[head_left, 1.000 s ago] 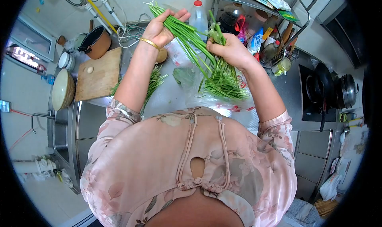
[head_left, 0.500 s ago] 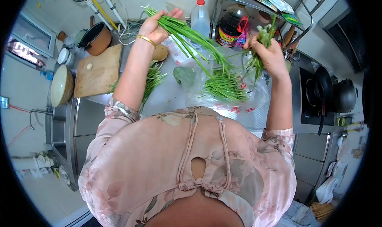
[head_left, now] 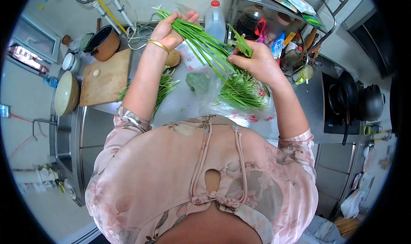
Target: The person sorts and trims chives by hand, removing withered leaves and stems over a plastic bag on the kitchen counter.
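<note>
While left hand [head_left: 169,30] grips the chive bundle [head_left: 201,40], right hand [head_left: 254,63] pinches stalks above the plastic bag [head_left: 244,102], cutting board [head_left: 107,79] far left

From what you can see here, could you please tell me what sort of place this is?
Most likely a home kitchen: a steel counter with a sink, a cutting board, and a stove carrying pots.

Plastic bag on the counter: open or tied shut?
Open. The plastic bag lies spread on the counter, with loose green chives showing in its mouth.
</note>
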Demonstrator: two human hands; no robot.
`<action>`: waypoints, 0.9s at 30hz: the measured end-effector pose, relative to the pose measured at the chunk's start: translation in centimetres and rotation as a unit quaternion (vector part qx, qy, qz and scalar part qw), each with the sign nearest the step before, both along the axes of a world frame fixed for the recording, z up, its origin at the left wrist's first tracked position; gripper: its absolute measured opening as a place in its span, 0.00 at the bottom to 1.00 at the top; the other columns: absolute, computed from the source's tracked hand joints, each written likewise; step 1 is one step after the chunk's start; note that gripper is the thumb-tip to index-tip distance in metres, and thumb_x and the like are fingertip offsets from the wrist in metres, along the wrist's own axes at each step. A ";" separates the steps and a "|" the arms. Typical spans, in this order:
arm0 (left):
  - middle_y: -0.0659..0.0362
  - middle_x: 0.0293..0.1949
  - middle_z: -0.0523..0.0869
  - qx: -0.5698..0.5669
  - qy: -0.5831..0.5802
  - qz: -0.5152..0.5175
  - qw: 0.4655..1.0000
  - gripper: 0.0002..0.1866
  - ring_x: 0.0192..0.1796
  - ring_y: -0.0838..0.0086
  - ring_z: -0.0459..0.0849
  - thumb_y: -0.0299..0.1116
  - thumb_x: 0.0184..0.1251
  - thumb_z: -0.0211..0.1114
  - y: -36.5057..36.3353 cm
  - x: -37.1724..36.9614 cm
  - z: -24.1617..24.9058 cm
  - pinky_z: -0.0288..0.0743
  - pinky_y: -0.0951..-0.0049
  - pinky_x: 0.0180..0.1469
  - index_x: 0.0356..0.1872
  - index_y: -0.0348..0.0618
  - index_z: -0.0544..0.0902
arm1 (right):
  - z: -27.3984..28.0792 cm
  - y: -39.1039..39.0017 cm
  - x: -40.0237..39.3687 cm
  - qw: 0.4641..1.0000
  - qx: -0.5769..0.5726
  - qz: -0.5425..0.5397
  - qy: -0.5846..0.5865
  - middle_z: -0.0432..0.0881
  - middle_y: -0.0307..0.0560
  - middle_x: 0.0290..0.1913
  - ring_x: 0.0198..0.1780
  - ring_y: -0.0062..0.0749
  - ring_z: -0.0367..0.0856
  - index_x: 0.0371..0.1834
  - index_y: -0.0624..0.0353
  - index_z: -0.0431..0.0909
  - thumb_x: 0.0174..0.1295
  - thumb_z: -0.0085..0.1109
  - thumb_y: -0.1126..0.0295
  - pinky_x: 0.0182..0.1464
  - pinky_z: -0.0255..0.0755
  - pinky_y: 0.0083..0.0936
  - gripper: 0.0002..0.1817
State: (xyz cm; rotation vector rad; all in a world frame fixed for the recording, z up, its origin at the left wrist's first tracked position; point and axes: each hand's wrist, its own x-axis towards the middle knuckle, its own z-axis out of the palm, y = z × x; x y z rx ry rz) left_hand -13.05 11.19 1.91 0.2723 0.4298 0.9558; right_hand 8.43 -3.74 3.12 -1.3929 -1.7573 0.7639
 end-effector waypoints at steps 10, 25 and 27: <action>0.40 0.52 0.70 0.029 -0.008 -0.019 0.999 0.11 0.58 0.48 0.68 0.36 0.70 0.40 -0.3 -0.4 -0.2 0.63 0.43 0.57 0.33 0.38 0.63 | -1.5 1.9 -0.3 0.998 -0.025 0.031 0.044 0.76 0.40 0.23 0.27 0.19 0.71 0.29 0.65 0.76 0.48 0.60 0.68 0.33 0.66 0.20 0.11; 0.40 0.51 0.72 0.076 0.073 -0.040 0.994 0.11 0.57 0.49 0.69 0.35 0.69 0.45 -0.4 -0.9 -0.4 0.68 0.49 0.56 0.33 0.37 0.69 | -1.5 1.8 -0.1 0.987 -0.102 0.027 0.117 0.73 0.35 0.22 0.20 0.16 0.68 0.32 0.63 0.74 0.56 0.54 0.69 0.23 0.64 0.17 0.08; 0.39 0.51 0.72 0.080 0.091 -0.028 0.992 0.12 0.57 0.49 0.69 0.36 0.69 0.44 -0.6 -0.7 -0.4 0.68 0.50 0.56 0.33 0.37 0.69 | -2.1 1.9 0.2 0.989 -0.095 0.032 0.110 0.73 0.35 0.23 0.22 0.16 0.69 0.33 0.63 0.73 0.56 0.54 0.69 0.25 0.65 0.17 0.08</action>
